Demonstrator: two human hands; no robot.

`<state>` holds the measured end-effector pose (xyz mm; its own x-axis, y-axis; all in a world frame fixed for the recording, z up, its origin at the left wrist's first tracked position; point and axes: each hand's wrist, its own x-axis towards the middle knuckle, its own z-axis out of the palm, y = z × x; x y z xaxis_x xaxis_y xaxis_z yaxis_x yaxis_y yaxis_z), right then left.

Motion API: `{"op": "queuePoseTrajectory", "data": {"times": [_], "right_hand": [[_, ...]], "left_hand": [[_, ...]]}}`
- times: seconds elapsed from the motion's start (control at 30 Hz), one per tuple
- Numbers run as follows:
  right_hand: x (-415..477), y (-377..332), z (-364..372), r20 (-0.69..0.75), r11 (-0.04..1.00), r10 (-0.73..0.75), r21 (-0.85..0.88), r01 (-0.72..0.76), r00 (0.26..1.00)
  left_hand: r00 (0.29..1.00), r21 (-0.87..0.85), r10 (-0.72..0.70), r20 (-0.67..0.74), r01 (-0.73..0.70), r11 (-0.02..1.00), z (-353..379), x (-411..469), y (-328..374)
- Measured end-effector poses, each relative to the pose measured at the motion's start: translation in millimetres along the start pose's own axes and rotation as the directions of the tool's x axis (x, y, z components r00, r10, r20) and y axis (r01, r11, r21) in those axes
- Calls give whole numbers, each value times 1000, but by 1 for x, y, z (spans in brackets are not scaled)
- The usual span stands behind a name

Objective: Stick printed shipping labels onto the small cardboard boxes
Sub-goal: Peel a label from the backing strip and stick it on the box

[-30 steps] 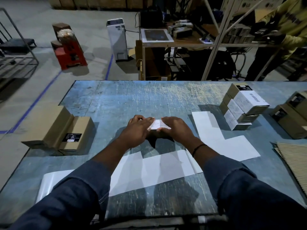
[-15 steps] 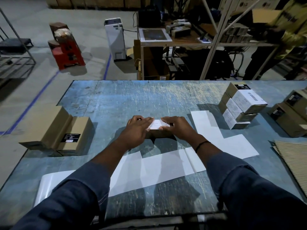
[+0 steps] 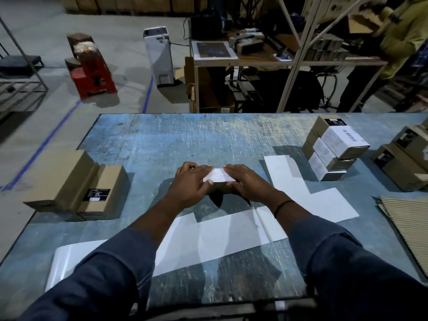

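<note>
Left grip (image 3: pixel 192 184) and right grip (image 3: pixel 249 184), reaching over the white liner sheets (image 3: pixel 220 237) at the near edge of the worktop (image 3: pixel 162 144), lie released and flat on a label (image 3: pixel 218 176). Their fingers are laid over it and their thumbs rest at its near edge, pressing it onto the top of a small box (image 3: pixel 218 188) that sits mid-worktop between them. I judge this to be the smoothing-down step of one sticking. Next the label's edges and corners want a firm rub, then the box should join the finished ones and a bare one be fetched. To the left lie two bare boxes (image 3: pixel 76 181). Farther off to the right, three labelled boxes (image 3: pixel 335 149) stand stacked, with more brown boxes (image 3: pixel 403 163) just beyond. Every box is closed, so what is inside cannot be told.
</note>
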<state>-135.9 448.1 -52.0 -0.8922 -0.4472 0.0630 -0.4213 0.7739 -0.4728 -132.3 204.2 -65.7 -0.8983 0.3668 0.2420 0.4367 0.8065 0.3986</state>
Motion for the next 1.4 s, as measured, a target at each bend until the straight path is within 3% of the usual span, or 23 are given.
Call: {"op": "queuePoseTrajectory", "data": {"times": [0.13,0.23,0.33,0.43,0.53,0.67,0.8,0.97,1.07,1.4], "right_hand": [[-1,-1,1,-11,1000,5,29,-5,1000],[1,4,-1,7,999,2,39,-2,1000],[1,7,-3,28,999,2,49,-4,1000],[1,9,-1,5,998,10,69,-11,1000],[0,8,1,-33,997,9,82,-6,999],[-19,3,8,-138,996,-33,74,44,990],[-41,-3,21,-183,982,-165,-120,145,969],[-45,-6,20,-66,997,16,79,-11,998],[-42,-10,19,27,981,103,160,-106,994],[-33,-28,23,49,979,36,-203,-25,998]], "left_hand": [[969,-20,-189,-156,188,982,11,5,24],[970,-55,-169,-172,162,985,15,6,15],[981,-190,-139,-132,113,975,6,2,6],[987,-284,-156,22,156,946,-4,6,-1],[984,-235,-80,157,116,965,-11,12,-16],[955,-219,-86,284,152,964,-22,8,-16],[966,-224,-32,256,92,970,-25,2,-12],[964,-53,0,264,14,999,-17,-15,-6],[976,-70,27,214,-12,997,-12,-25,-10],[932,185,-6,363,-65,981,-8,-6,9]]}}
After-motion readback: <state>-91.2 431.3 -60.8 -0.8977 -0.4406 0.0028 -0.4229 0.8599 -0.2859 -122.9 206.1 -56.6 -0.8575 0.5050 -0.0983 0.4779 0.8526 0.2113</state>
